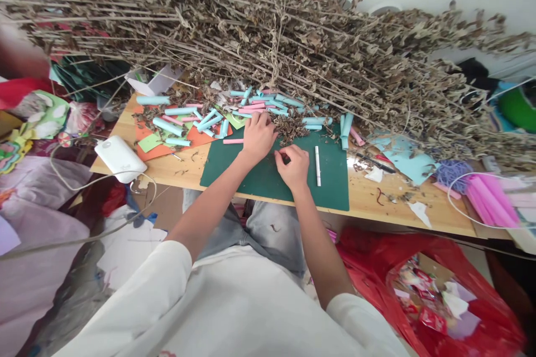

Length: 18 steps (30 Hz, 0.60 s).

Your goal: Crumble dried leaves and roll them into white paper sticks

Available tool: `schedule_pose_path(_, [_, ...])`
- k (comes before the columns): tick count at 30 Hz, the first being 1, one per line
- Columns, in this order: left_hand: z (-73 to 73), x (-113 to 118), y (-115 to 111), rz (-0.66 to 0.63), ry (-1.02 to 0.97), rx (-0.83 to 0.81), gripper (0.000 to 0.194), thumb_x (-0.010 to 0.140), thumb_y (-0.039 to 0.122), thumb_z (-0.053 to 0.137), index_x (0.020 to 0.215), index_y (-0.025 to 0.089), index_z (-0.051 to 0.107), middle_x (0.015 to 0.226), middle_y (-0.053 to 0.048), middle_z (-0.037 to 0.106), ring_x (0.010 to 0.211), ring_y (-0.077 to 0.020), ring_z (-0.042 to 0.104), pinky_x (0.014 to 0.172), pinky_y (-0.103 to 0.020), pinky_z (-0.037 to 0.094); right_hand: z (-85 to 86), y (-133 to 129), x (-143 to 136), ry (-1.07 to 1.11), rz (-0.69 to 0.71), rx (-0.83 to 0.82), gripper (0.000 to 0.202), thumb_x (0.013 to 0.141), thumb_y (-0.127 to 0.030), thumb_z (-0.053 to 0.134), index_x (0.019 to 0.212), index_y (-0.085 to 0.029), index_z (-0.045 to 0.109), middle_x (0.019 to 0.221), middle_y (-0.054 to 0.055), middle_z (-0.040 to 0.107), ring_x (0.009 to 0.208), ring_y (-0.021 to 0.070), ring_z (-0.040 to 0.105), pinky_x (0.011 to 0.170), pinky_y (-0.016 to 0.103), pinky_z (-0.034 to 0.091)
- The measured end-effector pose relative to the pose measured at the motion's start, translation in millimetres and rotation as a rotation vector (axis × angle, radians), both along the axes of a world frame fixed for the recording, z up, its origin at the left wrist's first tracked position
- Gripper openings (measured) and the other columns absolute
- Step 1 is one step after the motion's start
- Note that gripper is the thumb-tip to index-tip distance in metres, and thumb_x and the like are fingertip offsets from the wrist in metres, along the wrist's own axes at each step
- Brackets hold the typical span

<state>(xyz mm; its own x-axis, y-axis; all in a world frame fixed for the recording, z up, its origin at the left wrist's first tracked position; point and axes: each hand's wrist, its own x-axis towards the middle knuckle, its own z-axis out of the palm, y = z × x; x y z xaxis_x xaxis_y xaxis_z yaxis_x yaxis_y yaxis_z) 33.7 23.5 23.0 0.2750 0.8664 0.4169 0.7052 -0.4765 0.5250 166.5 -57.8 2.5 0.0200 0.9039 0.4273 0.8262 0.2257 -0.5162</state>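
Nearest, at four o'clock from the person's lap, a red bag [368, 254] stands with its mouth open, maybe to keep scraps within reach. A green cutting mat [333, 192] lies on the table at twelve o'clock, probably to protect the wood. Above it the right hand [294, 164] has thumb and forefinger curved towards each other; whether something small is between them, I cannot tell. A white pen [317, 166] lies at three o'clock from this hand. At ten o'clock from it, the left hand [258, 135] bends its fingers at the near side of the paper tubes [209, 121]; its grip is hidden, so I cannot tell if it takes one. The tubes spread mostly beyond the mat, perhaps to leave working room. Farthest, at twelve o'clock, dried stalks [268, 47] lie across.
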Motion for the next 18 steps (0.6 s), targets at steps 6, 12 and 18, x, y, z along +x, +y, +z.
schedule_pose_path(6, [8.8, -2.7, 22.1, 0.044, -0.17, 0.004, 0.012, 0.09, 0.023, 0.056, 0.088, 0.018, 0.068, 0.101, -0.01, 0.064, 0.107, -0.0264, 0.052, 0.1, -0.043, 0.039, 0.0, 0.6, 0.8, 0.03, -0.016, 0.023, 0.022, 0.091, -0.031, 0.055, 0.074, -0.021, 0.063, 0.07, 0.001, 0.063, 0.071, 0.016, 0.058, 0.075, 0.032, 0.037])
schedule_pose_path(12, [28.6, -19.6, 25.5, 0.089, -0.389, 0.016, 0.022, 0.096, 0.032, 0.048, 0.1, 0.018, 0.065, 0.099, -0.008, 0.068, 0.098, -0.0196, 0.061, 0.088, -0.032, 0.047, -0.2, 1.0, 1.2, 0.098, -0.014, 0.084, 0.017, 0.09, -0.028, 0.055, 0.079, -0.02, 0.065, 0.073, 0.002, 0.065, 0.071, 0.0167, 0.061, 0.075, 0.032, 0.041])
schedule_pose_path(18, [26.9, -26.5, -13.6, -0.069, -0.401, -0.067, 0.018, 0.094, 0.028, 0.052, 0.098, 0.016, 0.064, 0.091, -0.005, 0.07, 0.082, -0.0135, 0.064, 0.078, -0.024, 0.049, 1.9, -0.1, 1.6, 0.214, -0.05, 0.184, 0.018, 0.091, -0.029, 0.053, 0.102, -0.019, 0.064, 0.082, 0.005, 0.067, 0.068, 0.0172, 0.061, 0.076, 0.035, 0.047])
